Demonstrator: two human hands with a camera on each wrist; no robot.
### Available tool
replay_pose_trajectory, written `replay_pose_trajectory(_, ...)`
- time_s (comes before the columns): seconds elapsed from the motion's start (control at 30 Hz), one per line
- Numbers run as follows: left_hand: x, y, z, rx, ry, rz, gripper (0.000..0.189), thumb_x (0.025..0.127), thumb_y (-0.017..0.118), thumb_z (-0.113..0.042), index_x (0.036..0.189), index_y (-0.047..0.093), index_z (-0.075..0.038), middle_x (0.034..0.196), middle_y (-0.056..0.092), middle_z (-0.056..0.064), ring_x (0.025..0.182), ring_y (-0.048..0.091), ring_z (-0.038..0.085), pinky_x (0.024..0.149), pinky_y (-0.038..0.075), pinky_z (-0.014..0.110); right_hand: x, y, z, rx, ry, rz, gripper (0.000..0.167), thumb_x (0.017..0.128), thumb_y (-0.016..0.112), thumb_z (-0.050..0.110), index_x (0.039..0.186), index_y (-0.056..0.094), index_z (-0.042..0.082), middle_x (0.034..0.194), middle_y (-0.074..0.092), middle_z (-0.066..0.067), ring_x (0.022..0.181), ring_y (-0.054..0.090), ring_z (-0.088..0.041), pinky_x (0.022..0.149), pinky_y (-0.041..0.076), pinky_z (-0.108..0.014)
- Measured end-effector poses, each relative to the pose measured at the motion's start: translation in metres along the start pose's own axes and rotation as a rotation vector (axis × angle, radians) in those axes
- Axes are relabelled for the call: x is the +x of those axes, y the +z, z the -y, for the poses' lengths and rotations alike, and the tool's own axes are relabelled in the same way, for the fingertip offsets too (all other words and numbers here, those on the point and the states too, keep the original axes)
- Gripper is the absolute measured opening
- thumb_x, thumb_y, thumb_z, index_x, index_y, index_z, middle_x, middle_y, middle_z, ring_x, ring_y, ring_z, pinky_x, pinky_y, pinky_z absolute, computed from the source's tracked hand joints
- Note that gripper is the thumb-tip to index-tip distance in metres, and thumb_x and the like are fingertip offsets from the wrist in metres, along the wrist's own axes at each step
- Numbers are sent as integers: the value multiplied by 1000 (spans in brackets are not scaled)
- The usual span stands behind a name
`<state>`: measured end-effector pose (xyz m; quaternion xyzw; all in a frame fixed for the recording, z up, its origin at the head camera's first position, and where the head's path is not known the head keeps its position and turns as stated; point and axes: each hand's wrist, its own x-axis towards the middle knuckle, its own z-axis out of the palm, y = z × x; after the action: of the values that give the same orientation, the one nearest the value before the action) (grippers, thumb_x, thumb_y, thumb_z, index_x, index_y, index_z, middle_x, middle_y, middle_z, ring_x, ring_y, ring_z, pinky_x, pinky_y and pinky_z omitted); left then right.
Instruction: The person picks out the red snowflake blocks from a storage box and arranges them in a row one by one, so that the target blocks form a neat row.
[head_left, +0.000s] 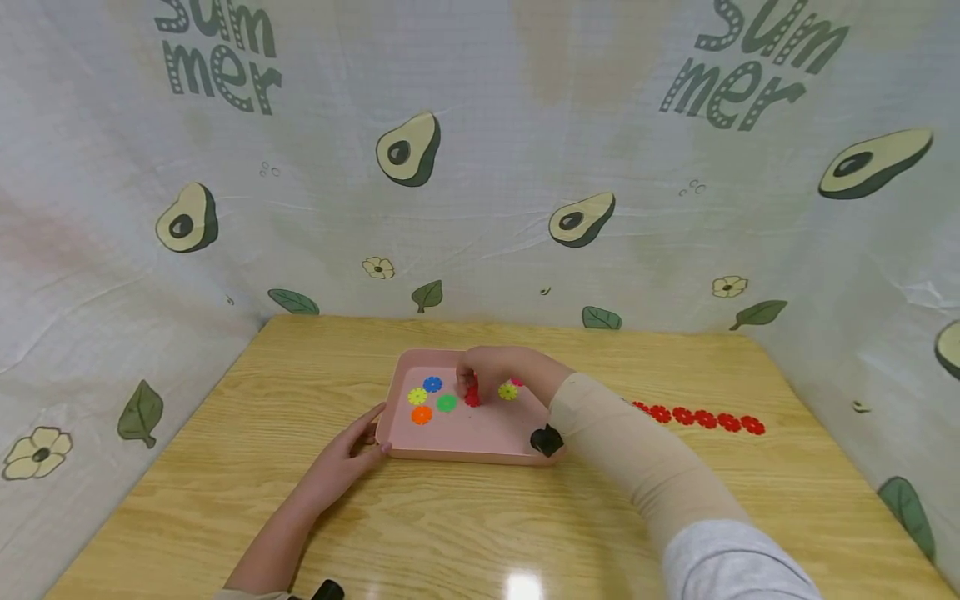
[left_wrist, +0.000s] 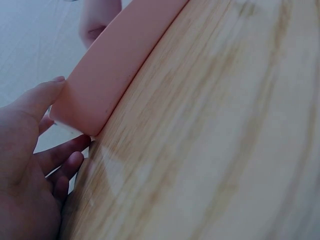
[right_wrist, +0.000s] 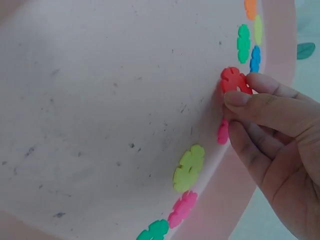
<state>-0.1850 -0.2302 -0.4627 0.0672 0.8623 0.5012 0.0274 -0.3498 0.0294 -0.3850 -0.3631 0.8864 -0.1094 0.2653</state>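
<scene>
A shallow pink tray (head_left: 457,440) lies on the wooden table. My left hand (head_left: 339,468) holds its near-left corner, the thumb at the rim and the other fingers round the outer side. Inside the tray, my right hand (head_left: 491,368) pinches a red notched plastic disc (right_wrist: 231,79), shaped like a flower, between thumb and fingers. The red disc is tilted up on edge. Around it lie a green disc (head_left: 447,403), a blue disc (head_left: 432,384), two yellow discs (head_left: 417,397) and an orange disc (head_left: 422,414). Pink discs (right_wrist: 183,208) show beyond the hand, partly hidden in the head view.
Several red discs (head_left: 705,418) form a row on the table right of the tray, its left end behind the right forearm. A printed cloth (head_left: 480,217) hangs behind the table and along both sides.
</scene>
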Motion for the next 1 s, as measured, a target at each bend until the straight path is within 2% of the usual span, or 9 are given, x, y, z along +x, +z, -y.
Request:
replay_pose_trajectory(0.3,-1,1,-1,15,-16,-8,66,93,66,-39,151,37,-25,132,57,9,115,52,22,102,32,51,-20,-3,-1,41,7,11,23,79,77,-4,91,68,14,88,61,1,84,53,-15,69,49,-26)
replay_pose_trajectory(0.57,0,0,0,33,-27,-3,68,93,65,-42,152,36,-26,134,55,10,117,50,25,102,32,51,-40,-8,-9,26,-27,-6,22,79,78,-2,89,69,16,86,62,3,82,56,-15,69,51,-26)
replay_pose_trajectory(0.83,1,-2,2,44,-30,-3,69,93,65,-42,152,35,-25,135,54,12,118,50,27,102,31,52,-65,-14,-16,127,-37,-9,24,80,71,-11,90,70,11,87,65,-2,81,57,-19,77,53,-45)
replay_pose_trajectory(1.0,1,0,1,42,-26,-1,68,93,65,-42,152,36,-26,136,54,13,118,50,26,103,31,52,-79,-12,-24,126,-45,-38,22,82,73,-7,91,70,13,88,65,2,83,58,-18,75,52,-33)
